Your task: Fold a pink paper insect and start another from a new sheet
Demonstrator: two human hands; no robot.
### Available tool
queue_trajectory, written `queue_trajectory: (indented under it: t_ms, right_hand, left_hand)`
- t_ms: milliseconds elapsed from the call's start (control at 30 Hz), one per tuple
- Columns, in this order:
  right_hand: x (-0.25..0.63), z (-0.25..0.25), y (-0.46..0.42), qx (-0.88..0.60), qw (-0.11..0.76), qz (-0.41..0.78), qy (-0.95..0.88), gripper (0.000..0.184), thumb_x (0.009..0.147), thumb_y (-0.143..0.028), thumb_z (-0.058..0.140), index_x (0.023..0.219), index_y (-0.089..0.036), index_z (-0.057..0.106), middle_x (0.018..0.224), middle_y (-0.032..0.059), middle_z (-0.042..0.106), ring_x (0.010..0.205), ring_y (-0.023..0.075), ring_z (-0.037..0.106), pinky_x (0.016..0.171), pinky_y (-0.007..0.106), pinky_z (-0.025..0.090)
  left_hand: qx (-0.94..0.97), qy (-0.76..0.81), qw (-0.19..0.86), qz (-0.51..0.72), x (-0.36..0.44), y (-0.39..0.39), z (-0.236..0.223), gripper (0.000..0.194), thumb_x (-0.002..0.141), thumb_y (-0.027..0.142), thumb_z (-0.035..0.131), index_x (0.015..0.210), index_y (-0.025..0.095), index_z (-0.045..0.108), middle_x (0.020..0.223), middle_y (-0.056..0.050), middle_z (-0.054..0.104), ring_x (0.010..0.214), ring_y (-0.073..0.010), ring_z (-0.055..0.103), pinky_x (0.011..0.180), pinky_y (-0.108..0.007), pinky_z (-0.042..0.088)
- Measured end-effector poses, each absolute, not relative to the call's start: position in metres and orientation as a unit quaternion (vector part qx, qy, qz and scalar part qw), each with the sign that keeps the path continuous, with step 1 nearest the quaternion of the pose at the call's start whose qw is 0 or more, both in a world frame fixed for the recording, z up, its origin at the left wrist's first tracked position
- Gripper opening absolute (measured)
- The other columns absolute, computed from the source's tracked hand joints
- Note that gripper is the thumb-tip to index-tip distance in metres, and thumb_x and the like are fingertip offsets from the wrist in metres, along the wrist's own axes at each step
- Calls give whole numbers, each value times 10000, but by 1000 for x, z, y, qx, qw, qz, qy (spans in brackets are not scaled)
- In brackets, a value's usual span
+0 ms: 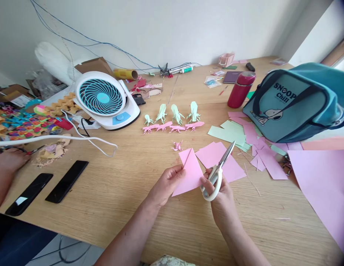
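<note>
My left hand (169,181) pinches the left edge of a pink sheet of paper (190,173), which has a narrow flap folded along its upper part. White-handled scissors (217,173) rest in my right hand (221,197), blades pointing up and away to the right. My right fingertips also touch the sheet's right edge. Behind the sheet, another pink paper (230,166) lies on the table. A small pink folded-paper figure (177,145) sits just beyond my left hand. Farther back stand rows of pink folded figures (164,126) and green folded figures (176,113).
A white fan (104,98) stands at the left, with two black phones (67,181) nearer me. A red flask (241,90) and a teal bag (290,103) stand at the right beside paper scraps (271,162). Another person's hand (12,160) is at far left.
</note>
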State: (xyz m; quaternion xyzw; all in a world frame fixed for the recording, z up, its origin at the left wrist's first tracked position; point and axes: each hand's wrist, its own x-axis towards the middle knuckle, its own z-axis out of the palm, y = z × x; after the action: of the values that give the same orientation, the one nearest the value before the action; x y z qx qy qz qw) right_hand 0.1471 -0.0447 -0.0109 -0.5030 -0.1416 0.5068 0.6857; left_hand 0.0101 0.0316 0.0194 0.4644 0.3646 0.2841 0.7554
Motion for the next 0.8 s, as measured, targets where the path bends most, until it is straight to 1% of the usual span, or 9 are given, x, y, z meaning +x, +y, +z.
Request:
queue_trajectory:
  t_ms: [100, 167, 267, 367, 433, 533, 633, 700, 800]
  right_hand:
    - [150, -10, -44, -486, 700, 510, -115, 384, 681, -367, 825, 966, -233, 604, 778, -38, 571, 674, 119, 502, 621, 244, 401]
    - [152, -10, -44, -477, 707, 513, -101, 385, 694, -364, 818, 982, -235, 598, 784, -37, 567, 687, 122, 510, 645, 251, 413]
    - [155, -9, -44, -467, 727, 498, -80, 392, 682, -358, 827, 974, -225, 602, 806, -30, 567, 707, 128, 526, 671, 260, 433]
    - [155, -10, -46, -468, 741, 476, -70, 382, 686, -358, 823, 976, -233, 608, 859, -27, 571, 733, 132, 538, 674, 259, 447]
    - [153, -11, -47, -470, 743, 469, -82, 366, 703, -353, 817, 983, -241, 609, 858, -32, 571, 737, 125, 534, 666, 245, 446]
    - [148, -11, -50, -466, 739, 473, -116, 352, 734, -346, 803, 1007, -244, 605, 807, -41, 566, 700, 108, 513, 635, 222, 434]
    - [142, -9, -51, -456, 734, 480, -151, 331, 758, -338, 790, 1004, -246, 590, 775, -47, 560, 662, 100, 502, 614, 219, 436]
    - [140, -9, -52, -449, 734, 481, -168, 309, 770, -333, 782, 985, -245, 580, 781, -44, 560, 674, 105, 516, 626, 227, 448]
    - [139, -10, -52, -454, 731, 477, -178, 288, 787, -330, 766, 982, -243, 574, 808, -34, 567, 699, 115, 531, 639, 236, 457]
  left_hand:
    - [401, 348, 788, 312, 13, 33, 18, 306, 826, 417, 689, 943, 140, 745, 881, -77, 742, 809, -181, 674, 759, -244, 504]
    - [437, 336, 784, 285, 17, 31, 17, 286, 794, 366, 729, 981, 151, 751, 912, -79, 747, 834, -195, 681, 767, -250, 508]
    - [562, 304, 729, 245, 22, 24, 15, 331, 785, 283, 747, 1095, 168, 727, 1036, -92, 737, 972, -227, 669, 863, -281, 504]
    - [596, 304, 690, 275, 28, 14, 14, 381, 770, 260, 759, 1138, 174, 703, 1114, -105, 718, 1036, -254, 655, 898, -322, 513]
    - [596, 305, 676, 307, 32, 8, 13, 376, 767, 295, 763, 1112, 153, 709, 1076, -117, 725, 973, -258, 673, 864, -339, 532]
    - [575, 336, 660, 347, 36, 2, 9, 362, 800, 329, 734, 1101, 129, 710, 1052, -125, 728, 981, -269, 670, 897, -363, 516]
    - [501, 372, 687, 373, 38, -2, 0, 337, 806, 370, 727, 1032, 120, 727, 987, -121, 735, 959, -266, 667, 901, -366, 504]
    - [459, 391, 700, 383, 39, -4, -6, 313, 787, 389, 743, 948, 121, 738, 927, -115, 738, 909, -259, 672, 861, -357, 513]
    - [422, 399, 711, 396, 41, -8, -12, 287, 770, 373, 763, 924, 132, 739, 921, -107, 738, 912, -253, 673, 859, -350, 514]
